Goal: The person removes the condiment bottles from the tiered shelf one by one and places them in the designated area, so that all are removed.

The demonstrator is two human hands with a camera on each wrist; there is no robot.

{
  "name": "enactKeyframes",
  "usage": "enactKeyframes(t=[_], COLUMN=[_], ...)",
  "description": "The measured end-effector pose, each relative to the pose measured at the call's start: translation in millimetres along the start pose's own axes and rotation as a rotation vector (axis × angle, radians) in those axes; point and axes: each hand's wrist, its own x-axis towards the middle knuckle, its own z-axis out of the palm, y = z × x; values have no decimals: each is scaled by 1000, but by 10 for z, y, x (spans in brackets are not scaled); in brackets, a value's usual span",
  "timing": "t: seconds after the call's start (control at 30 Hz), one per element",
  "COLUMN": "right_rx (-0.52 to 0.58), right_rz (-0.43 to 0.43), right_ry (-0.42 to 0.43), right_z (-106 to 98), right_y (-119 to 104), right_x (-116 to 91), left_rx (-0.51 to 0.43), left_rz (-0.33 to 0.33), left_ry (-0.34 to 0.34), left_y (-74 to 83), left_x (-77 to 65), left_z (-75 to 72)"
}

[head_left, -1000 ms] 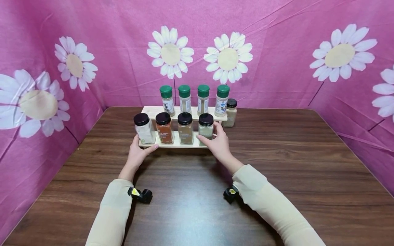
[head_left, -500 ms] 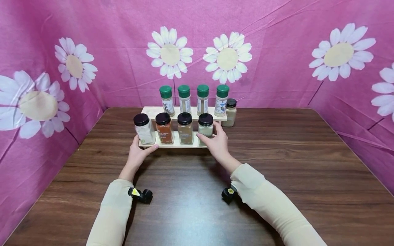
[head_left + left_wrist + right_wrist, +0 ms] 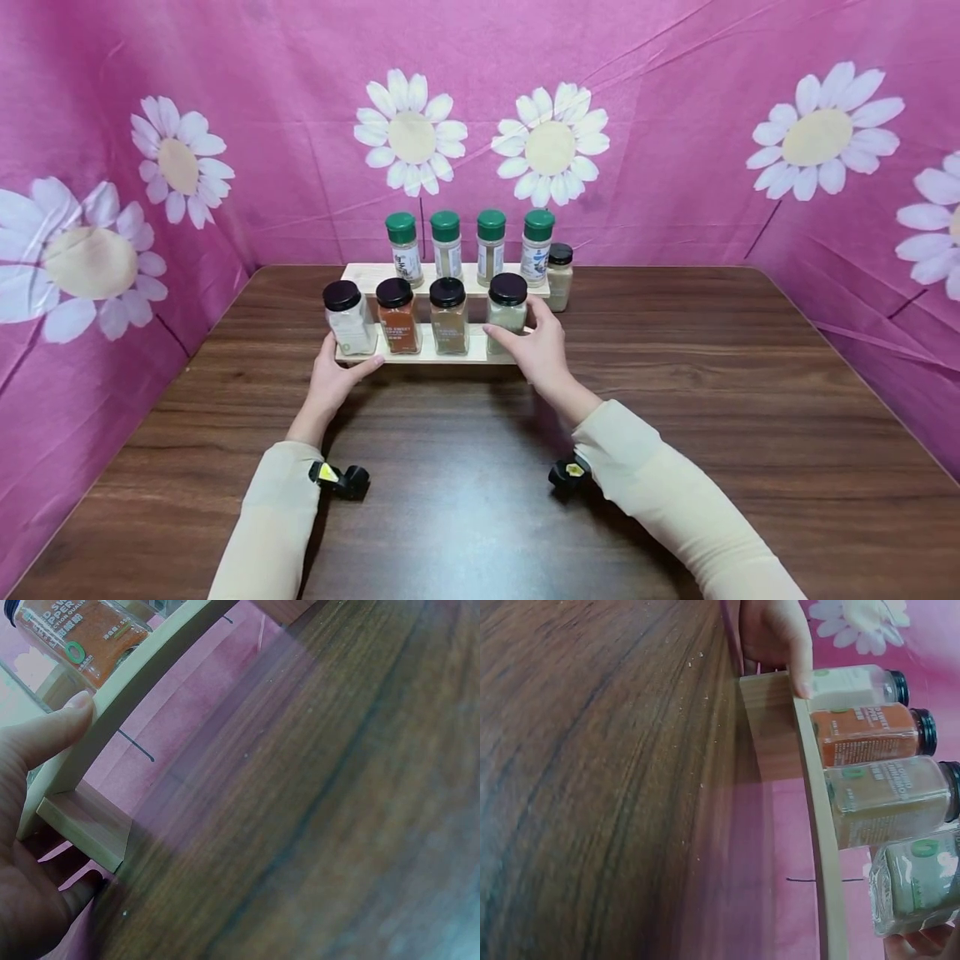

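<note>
Right hand (image 3: pixel 543 350): pinching, thumb laid across the front of a pale green jar (image 3: pixel 506 317), fingers bent round its right side. Right forearm in a cream sleeve (image 3: pixel 663 487), running slantwise from the tabletop's near edge up to the left; small black camera (image 3: pixel 566 473) at the wrist.

Pale green jar: black lid, at the right end of the rack's lower shelf; the right wrist view shows a gap between its base and the shelf.

Left hand (image 3: pixel 333 383): clasping the lower shelf's left end, thumb on the front edge, fingers at the outer side. Left forearm in a matching sleeve, reaching almost straight from the near edge; black camera at its wrist also.

Rack (image 3: pixel 477 342): pale wood, two steps, near the tabletop's far edge, closer to the far left corner than the far right.

Lower shelf, left to right: white jar (image 3: pixel 352 329), red jar (image 3: pixel 401 329), brown jar (image 3: pixel 450 329); all black-lidded, upright.

Upper shelf: four green-capped bottles (image 3: pixel 447 260), upright, in a row.

Another jar (image 3: pixel 559 287), black lid, just beside the upper shelf's right end, partly hidden.

Tabletop (image 3: pixel 750 400): dark brown, wood grain.

Cloth (image 3: pixel 675 167): pink, white daisies, beyond the tabletop's far and side edges.
</note>
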Motion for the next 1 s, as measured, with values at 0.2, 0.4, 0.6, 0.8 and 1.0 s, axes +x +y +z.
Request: enactKeyframes(t=[0.2, 0.4, 0.6, 0.8, 1.0], right_rx=[-46, -49, -69, -102, -124], right_rz=[13, 23, 62, 67, 58], right_ry=[-10, -26, -44, -45, -34], right_z=[-100, -245, -421, -590, -753], right_y=[-44, -40, -9, 54, 133], right_x=[-30, -43, -47, -52, -44], left_rx=[20, 3, 27, 30, 16], left_rz=[-8, 11, 25, 29, 35], left_ry=[-2, -8, 0, 7, 2], left_y=[47, -126, -272, -269, -261], left_x=[-34, 66, 131, 125, 126], left_z=[5, -6, -6, -7, -7])
